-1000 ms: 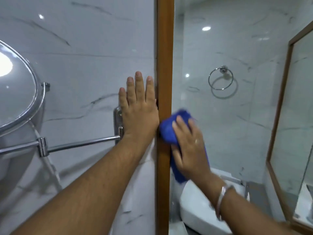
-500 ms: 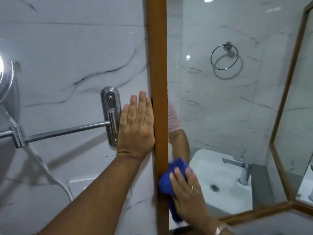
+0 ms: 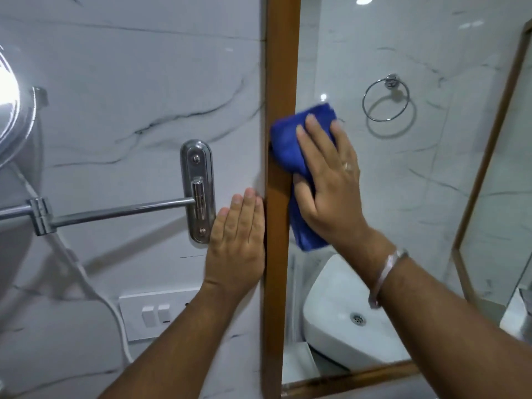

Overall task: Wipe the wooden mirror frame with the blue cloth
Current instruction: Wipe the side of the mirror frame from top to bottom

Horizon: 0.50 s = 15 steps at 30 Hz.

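The wooden mirror frame [image 3: 280,59] runs as a vertical brown strip down the middle, with its bottom rail at the lower right. My right hand [image 3: 328,180] presses a folded blue cloth [image 3: 290,142] against the frame's inner edge and the mirror glass, about halfway up. My left hand [image 3: 239,243] lies flat on the marble wall just left of the frame, fingers together and pointing up, its edge touching the wood. It holds nothing.
A chrome wall bracket [image 3: 198,191] with a swing arm [image 3: 115,213] sits left of my left hand, leading to a round mirror [image 3: 8,119]. A white switch plate [image 3: 155,312] is below. The mirror glass reflects a sink [image 3: 339,321] and a towel ring [image 3: 385,99].
My right hand has swept the blue cloth up the frame from near the bottom to mid-height. The view has shifted; my left hand now sits lower beside the frame.
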{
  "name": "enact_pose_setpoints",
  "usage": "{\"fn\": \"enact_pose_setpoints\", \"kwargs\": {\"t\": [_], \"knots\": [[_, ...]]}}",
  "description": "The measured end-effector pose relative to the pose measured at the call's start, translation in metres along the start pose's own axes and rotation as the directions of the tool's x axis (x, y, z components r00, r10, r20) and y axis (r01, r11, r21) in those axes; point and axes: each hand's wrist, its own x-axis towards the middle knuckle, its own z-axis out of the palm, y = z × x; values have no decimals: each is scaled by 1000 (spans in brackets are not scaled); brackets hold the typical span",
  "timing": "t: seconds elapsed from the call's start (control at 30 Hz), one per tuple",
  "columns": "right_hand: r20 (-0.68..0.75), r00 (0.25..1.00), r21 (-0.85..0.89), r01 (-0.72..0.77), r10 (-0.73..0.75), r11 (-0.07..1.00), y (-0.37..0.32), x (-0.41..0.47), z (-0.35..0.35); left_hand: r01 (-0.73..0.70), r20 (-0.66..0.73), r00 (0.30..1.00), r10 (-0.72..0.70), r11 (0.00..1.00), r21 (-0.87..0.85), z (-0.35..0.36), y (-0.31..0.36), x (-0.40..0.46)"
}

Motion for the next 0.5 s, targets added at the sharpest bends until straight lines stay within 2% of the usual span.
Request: {"fn": "enact_pose_setpoints", "kwargs": {"t": [0.13, 0.3, 0.4, 0.5], "knots": [[145, 989, -42, -6, 12, 999, -4, -99, 20, 16, 5, 1000, -15, 999, -35, 4, 0, -2], [291, 956, -80, -3, 27, 997, -16, -219, 46, 9, -6, 1000, -9, 1000, 15, 8, 0, -4], [389, 921, -124, 40, 11, 992, -19, -289, 57, 10, -10, 1000, -10, 1000, 17, 8, 0, -6], [480, 876, -146, 16, 57, 989, -25, -353, 68, 9, -27, 1000, -8, 1000, 26, 9, 1, -7]]}}
